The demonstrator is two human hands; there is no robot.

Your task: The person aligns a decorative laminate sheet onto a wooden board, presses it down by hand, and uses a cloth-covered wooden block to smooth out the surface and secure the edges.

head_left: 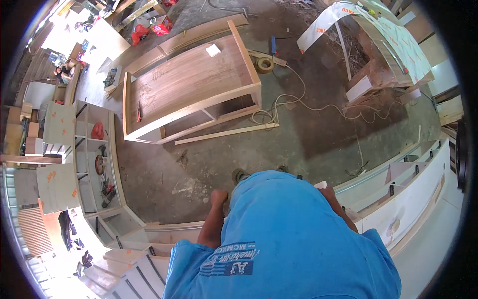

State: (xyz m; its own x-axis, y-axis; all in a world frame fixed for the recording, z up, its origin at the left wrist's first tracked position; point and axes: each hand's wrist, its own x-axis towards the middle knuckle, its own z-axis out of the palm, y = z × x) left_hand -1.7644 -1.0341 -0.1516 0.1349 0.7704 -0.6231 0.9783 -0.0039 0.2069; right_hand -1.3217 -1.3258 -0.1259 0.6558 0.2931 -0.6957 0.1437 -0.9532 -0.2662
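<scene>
My left hand (219,197) hangs beside the blue shirt, low over the concrete floor, its fingers curled into a fist. Whatever it might hold is hidden. On the other side, my right hand (327,191) is closed at a small white piece (320,185), too small to name, which sticks out past the fingers. The shirt covers most of the space between the two hands. Ahead on the floor lies a wooden cabinet frame (194,70) with a brown panel. An orange-handled hand tool (139,113) and a white square (213,50) rest on it.
White cabinet carcasses (408,197) run along my right, and open ones (94,164) with power tools stand left. A pale cable (303,94), a tape roll (264,65) and a wood strip (226,134) lie on the floor. A curved cabinet (368,55) stands far right.
</scene>
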